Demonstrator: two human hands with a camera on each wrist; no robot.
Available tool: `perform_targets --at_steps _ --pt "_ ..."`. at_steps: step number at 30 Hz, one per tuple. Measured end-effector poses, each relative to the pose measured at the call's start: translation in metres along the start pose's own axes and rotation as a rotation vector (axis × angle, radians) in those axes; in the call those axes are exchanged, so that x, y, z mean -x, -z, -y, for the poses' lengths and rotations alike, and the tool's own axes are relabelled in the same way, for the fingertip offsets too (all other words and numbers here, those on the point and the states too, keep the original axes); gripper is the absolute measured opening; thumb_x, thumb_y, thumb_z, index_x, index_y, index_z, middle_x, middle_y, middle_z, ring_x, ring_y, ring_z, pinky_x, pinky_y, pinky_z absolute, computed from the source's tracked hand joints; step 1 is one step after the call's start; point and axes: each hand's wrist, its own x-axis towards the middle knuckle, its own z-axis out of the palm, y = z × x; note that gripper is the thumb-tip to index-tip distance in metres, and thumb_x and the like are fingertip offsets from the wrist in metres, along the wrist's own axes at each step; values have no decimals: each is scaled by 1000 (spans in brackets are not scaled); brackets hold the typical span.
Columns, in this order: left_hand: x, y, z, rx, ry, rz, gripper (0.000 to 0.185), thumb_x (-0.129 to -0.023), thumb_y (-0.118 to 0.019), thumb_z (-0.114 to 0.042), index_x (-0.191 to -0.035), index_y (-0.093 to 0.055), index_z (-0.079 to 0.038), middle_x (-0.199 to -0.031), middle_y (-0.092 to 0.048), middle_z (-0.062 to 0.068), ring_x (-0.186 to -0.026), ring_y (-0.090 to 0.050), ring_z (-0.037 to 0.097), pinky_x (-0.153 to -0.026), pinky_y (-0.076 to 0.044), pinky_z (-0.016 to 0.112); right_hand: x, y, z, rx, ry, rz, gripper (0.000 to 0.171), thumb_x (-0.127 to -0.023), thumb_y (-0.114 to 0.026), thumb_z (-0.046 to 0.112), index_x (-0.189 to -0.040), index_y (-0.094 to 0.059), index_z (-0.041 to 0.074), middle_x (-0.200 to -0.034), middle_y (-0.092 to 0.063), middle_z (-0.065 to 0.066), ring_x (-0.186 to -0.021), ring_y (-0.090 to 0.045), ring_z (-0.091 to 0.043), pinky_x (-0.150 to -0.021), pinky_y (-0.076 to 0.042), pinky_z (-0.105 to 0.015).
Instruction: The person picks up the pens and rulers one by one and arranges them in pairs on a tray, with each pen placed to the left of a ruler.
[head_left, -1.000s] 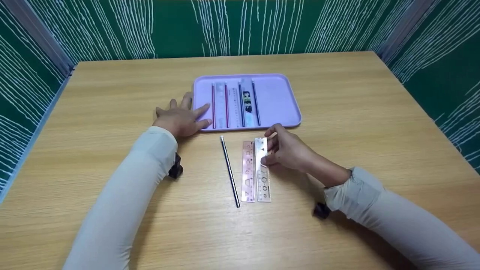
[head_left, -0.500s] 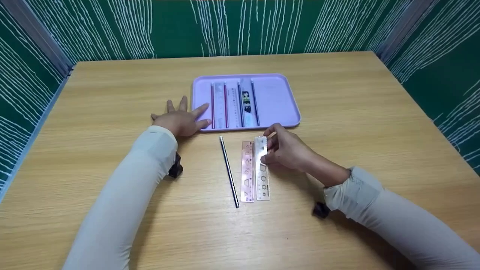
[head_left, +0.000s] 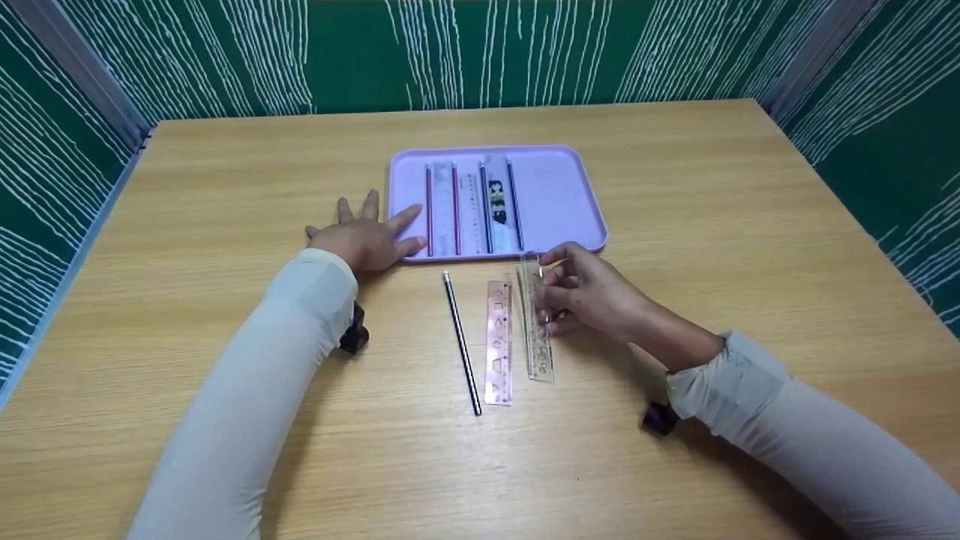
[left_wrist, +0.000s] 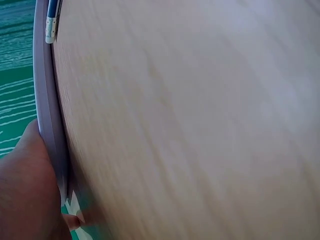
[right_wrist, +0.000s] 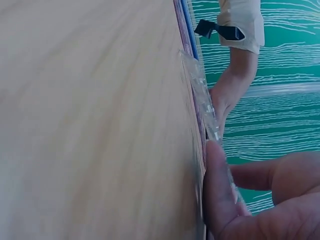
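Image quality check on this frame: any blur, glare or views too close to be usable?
Head view: evenly lit, sharp, only the clear ruler in the right hand is hard to read. Left wrist view: table fills the frame, smeared. Right wrist view: wood soft, ruler edge and fingers clearer.

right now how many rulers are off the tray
2. A pink stencil ruler lies flat on the table beside a pencil. A clear ruler is pinched and tilted up by the right hand, just right of the pink one.
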Motion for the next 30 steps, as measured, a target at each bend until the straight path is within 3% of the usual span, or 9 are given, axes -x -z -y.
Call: perform_targets --at_steps 8,13,17,21,30 --pt "1 2 0 25 7 10 74 -91 -27 -85 -153 7 -63 -171 22 8 -152 21 53 -104 2 90 -2 5 -1 -22 -10 -11 35 -107 -50 13 -139 -35 12 -116 -55 -18 -81 -69 -30 -67 -64 -47" --pt "1 0 1 21 1 4 73 -92 -27 -84 -153 7 -63 -171 21 8 -152 20 53 -104 1 90 -4 6 -2 -104 -43 4 34 -108 -44 15 -139 -30 16 -106 -56 -14 -75 -67 -26 -62 -62 -41" --pt "1 -1 1 38 -8 4 73 -92 -28 -84 -153 6 -63 -171 21 8 -152 21 52 -105 3 90 -6 9 -3 -170 -53 5 47 -101 -51 5 -140 -29 17 -100 -52 -9 -74 -59 -19 -64 -60 -37" --pt "1 0 0 36 -7 -5 73 -91 -27 -85 -153 5 -63 -172 20 7 -152 20 52 -106 2 89 -8 14 0 -167 -51 7 66 -93 -59 -2 -147 -27 18 -103 -49 -7 -79 -57 -17 -66 -59 -34" --pt "2 0 1 51 -8 7 73 -92 -27 -85 -153 6 -63 -171 22 8 -151 22 52 -105 4 89 -15 19 6 -128 -36 19 55 -97 -59 3 -144 -34 18 -108 -50 -7 -80 -60 -19 -60 -51 -27"
